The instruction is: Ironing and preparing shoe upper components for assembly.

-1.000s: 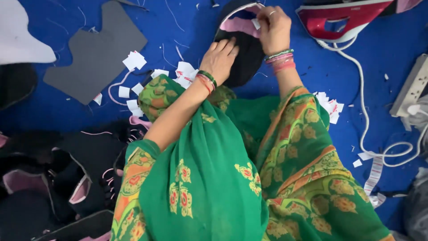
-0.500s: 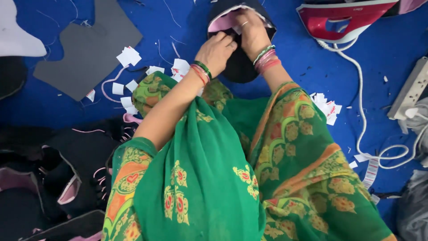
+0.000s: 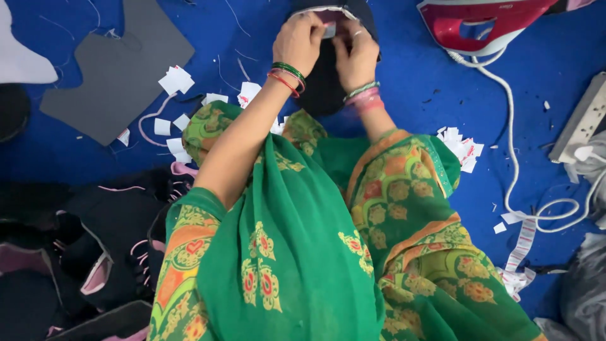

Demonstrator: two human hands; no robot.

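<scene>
Squinting at the top edge, the black fabric piece (image 3: 325, 76) is partly cut off, so its full shape's hard to tell. Both hands pinch its pale rim: left hand (image 3: 302, 41), right hand (image 3: 355, 53), close together. Iron (image 3: 486, 22) sits right of them, gray felt cutout (image 3: 117, 76) left, white tags (image 3: 177, 81) scattered on the blue floor (image 3: 410, 95).

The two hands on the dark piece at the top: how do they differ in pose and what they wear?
The left hand curls over the dark fabric piece from the left, pinching its pale-edged top rim; the right hand sits slightly lower, fingers pointing up at a small white label. The left wrist wears green and red bangles, the right wrist pink and pale ones, and the right hand also shows a finger ring. Both hands touch the same piece.
</scene>
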